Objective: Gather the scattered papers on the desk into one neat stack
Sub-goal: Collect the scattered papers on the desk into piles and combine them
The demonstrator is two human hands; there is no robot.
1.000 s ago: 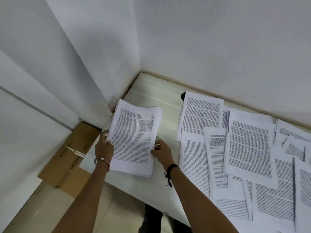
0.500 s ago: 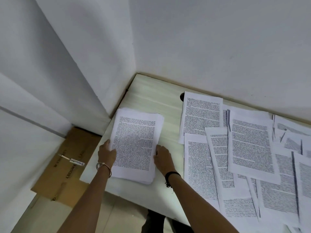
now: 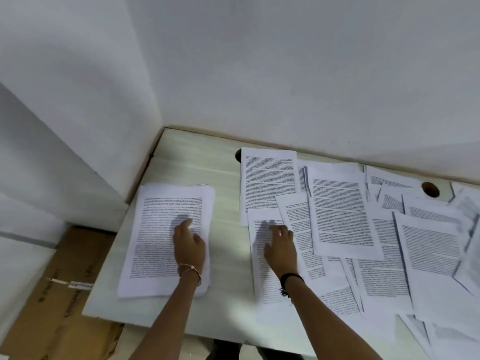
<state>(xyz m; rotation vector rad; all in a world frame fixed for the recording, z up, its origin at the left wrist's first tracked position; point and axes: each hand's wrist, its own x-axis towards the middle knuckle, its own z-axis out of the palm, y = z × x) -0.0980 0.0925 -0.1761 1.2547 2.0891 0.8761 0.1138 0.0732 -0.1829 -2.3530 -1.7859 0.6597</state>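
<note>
A stack of printed papers [image 3: 161, 229] lies flat on the left part of the pale desk [image 3: 187, 165]. My left hand [image 3: 189, 245] rests on top of the stack with fingers straight. My right hand [image 3: 280, 245] lies flat on a loose printed sheet [image 3: 262, 276] just right of the stack, fingers spread. Several scattered sheets [image 3: 340, 216] overlap across the right half of the desk, reaching the right edge of the view.
White walls meet in a corner behind the desk. Two round cable holes [image 3: 430, 189] sit near the back edge, one partly under a sheet. A flat cardboard box [image 3: 65, 294] lies on the floor left of the desk.
The stack went from held tilted between both hands to lying flat on the desk. My left hand moved onto its top; my right hand left it for the loose sheet.
</note>
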